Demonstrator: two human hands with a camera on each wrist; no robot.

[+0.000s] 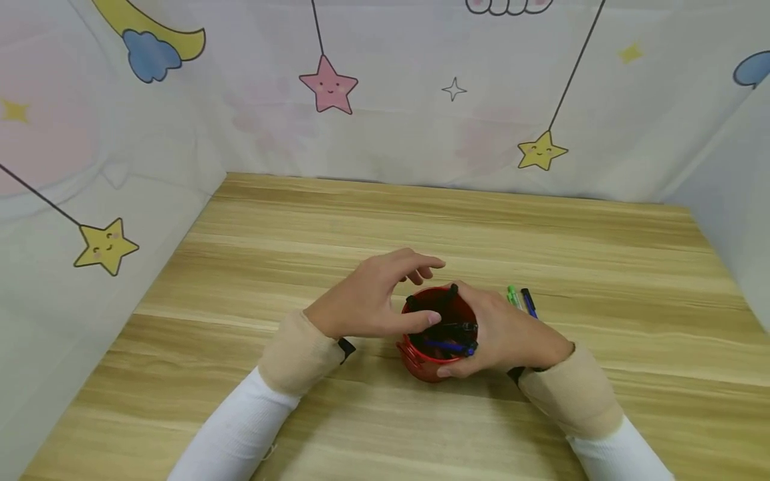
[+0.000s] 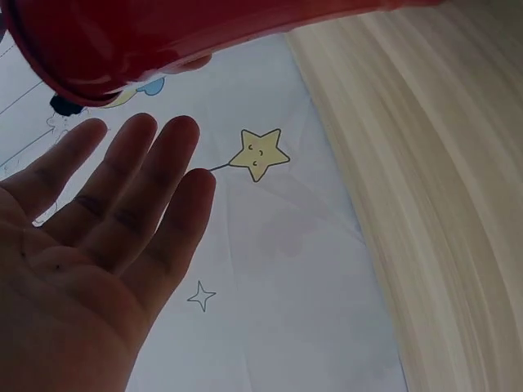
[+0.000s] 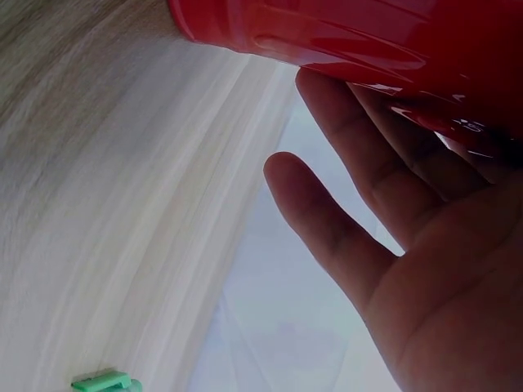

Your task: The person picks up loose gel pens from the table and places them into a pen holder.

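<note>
A small red metal bucket (image 1: 424, 371) stands upright on the table, holding several pens, among them a blue pen (image 1: 444, 347). Black pen ends poke up at its rim. My right hand (image 1: 508, 334) grips the bucket from the right, thumb at the near side and fingers around the far side. In the right wrist view its fingertips lie against the red wall (image 3: 327, 24). On the left, my left hand (image 1: 379, 300) hovers with fingers spread and nothing held, its thumb over the bucket's opening. The left wrist view shows that open palm (image 2: 73, 302) below the bucket's rim.
Beyond my right hand, a green pen (image 1: 513, 296) and a blue pen with a black end (image 1: 529, 302) lie on the wood-grain table (image 1: 271, 267), partly hidden by the hand. Printed cloth walls (image 1: 397, 140) enclose the back and sides.
</note>
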